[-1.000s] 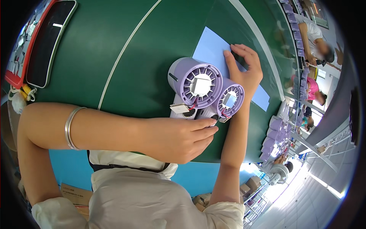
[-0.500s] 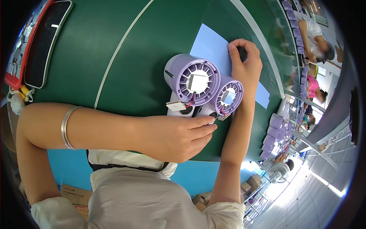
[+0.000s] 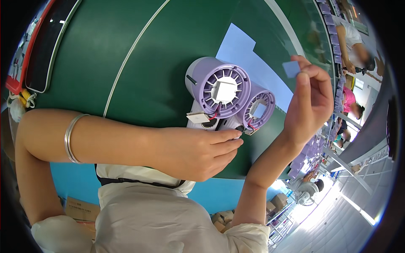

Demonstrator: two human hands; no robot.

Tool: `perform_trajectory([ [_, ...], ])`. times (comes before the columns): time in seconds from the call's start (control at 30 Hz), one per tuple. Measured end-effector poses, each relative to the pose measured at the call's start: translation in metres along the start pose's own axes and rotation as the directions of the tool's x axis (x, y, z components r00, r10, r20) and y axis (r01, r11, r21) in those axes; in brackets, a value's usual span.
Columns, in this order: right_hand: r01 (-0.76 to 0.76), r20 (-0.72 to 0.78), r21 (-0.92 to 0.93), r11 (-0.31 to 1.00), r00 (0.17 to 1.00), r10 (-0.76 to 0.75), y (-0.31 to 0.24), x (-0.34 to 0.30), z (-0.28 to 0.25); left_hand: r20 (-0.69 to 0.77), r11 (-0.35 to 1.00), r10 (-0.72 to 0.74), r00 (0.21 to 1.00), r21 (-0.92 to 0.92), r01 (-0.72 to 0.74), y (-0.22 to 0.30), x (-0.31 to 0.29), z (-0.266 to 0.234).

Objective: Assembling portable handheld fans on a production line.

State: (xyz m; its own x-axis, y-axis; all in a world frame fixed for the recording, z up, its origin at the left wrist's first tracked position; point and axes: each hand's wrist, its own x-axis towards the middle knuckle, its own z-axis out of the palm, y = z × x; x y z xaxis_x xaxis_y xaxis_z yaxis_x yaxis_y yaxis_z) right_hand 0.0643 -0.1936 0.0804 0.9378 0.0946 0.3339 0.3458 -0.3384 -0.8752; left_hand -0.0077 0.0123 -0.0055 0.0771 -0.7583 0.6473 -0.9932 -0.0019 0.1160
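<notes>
Two purple cylindrical housings that look like handheld fans lie side by side on the green table. The nearer-looking left fan point(image 3: 195, 67) has a white square at its slotted centre and a small white plate point(image 3: 197, 118) on red and black wires. A blue square pad point(image 3: 259, 111) lies at the centre of the right fan point(image 3: 271, 101). My left hand point(image 3: 206, 154) closes around the lower end of the right fan, its fingertips at the handle. Raised to the right, my right hand point(image 3: 312, 90) pinches a small blue square pad point(image 3: 291, 69) between thumb and fingers.
Behind the fans lies a blue sheet point(image 3: 236, 44) with a stepped edge. A phone-like black device point(image 3: 50, 46) and a red-edged tray point(image 3: 31, 46) are at the far left. Purple housings point(image 3: 307, 154) line the right side, where other people point(image 3: 352, 42) sit.
My right hand has moved right, away from the blue sheet, and now holds a small blue pad up. My left hand stays at the fans, which have shifted slightly right in view.
</notes>
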Motion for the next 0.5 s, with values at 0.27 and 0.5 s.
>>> perform_trajectory([
  [0.27, 0.152, 0.393, -0.057, 0.987, 0.912, -0.118, -0.035, -0.015, 0.034, -0.046, 1.000, -0.021, 0.999, -0.003, 0.021, 0.000, 0.000, -0.002],
  [0.5, 0.070, 0.342, -0.268, 0.961, 0.939, 0.027, -0.034, -0.018, 0.047, -0.055, 1.000, -0.023, 0.998, 0.013, 0.024, 0.000, 0.000, 0.000],
])
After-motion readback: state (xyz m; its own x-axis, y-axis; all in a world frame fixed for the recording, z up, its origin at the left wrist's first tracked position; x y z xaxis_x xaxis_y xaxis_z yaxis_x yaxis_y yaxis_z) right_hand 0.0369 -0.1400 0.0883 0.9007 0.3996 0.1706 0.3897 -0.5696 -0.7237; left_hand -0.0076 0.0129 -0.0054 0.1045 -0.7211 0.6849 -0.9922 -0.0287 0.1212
